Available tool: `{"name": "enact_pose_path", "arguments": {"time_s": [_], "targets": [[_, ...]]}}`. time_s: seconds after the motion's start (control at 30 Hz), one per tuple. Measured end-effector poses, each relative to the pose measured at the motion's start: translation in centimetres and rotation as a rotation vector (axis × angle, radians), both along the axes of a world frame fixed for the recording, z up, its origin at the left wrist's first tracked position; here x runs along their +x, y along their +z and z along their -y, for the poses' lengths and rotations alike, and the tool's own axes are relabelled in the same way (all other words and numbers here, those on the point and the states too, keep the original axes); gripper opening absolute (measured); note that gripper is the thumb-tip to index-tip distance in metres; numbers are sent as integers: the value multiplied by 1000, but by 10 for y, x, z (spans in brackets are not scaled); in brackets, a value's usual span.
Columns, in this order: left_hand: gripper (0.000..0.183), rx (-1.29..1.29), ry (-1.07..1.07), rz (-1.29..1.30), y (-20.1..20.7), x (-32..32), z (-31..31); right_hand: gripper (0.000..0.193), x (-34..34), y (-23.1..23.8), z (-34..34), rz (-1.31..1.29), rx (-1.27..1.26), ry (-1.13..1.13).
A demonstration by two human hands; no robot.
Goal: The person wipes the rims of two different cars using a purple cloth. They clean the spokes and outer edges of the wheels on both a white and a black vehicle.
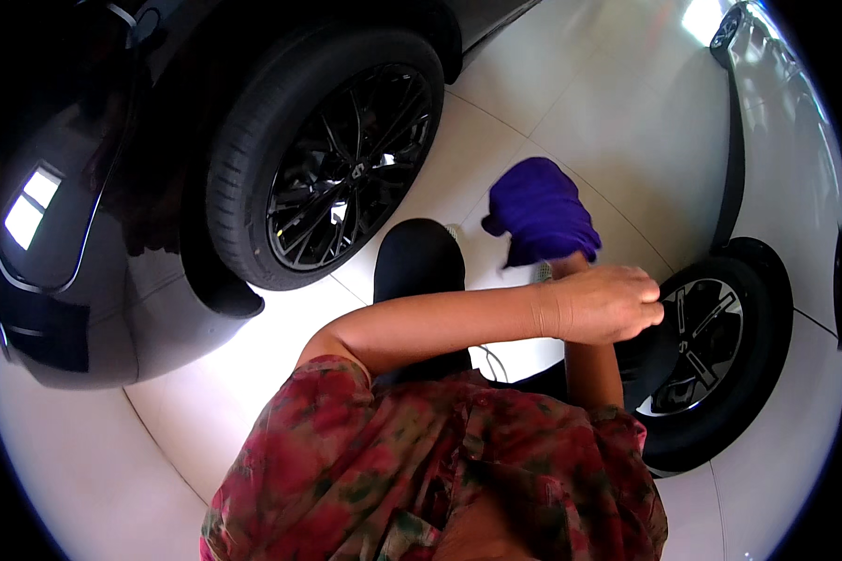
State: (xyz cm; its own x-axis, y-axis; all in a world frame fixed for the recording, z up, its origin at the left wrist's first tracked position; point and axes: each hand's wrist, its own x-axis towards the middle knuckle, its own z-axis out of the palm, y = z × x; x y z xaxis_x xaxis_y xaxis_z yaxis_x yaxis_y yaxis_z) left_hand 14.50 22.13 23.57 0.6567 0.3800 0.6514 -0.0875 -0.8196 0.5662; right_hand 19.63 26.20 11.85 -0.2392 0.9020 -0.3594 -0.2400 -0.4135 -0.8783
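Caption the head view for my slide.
Left hand over right forearm, purple cloth covering right hand, a car wheel either side.

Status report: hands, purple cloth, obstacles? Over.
Left hand curled, overlapping right forearm in view. Purple cloth hides right hand. Car wheel left, second wheel right.

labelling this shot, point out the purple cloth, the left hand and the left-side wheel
Purple cloth (541,211), head view: middle of the fabric
Left hand (601,304), head view: back of the hand
Left-side wheel (357,171), head view: its hub

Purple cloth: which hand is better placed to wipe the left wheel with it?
Probably the right hand, hidden in the purple cloth, which is nearer the left wheel. The bare left hand crosses the right forearm.
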Motion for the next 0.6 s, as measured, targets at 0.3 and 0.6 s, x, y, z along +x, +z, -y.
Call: {"name": "enact_pose_path", "arguments": {"time_s": [0.3, 0.6], "targets": [[27, 196, 134, -59, -37, -37, -32, 34, -133, -50, -181, 1373, 658, 552], [43, 729, 537, -607, -32, -82, -4, 16, -253, -81, -248, 1201, 980, -350]]}}
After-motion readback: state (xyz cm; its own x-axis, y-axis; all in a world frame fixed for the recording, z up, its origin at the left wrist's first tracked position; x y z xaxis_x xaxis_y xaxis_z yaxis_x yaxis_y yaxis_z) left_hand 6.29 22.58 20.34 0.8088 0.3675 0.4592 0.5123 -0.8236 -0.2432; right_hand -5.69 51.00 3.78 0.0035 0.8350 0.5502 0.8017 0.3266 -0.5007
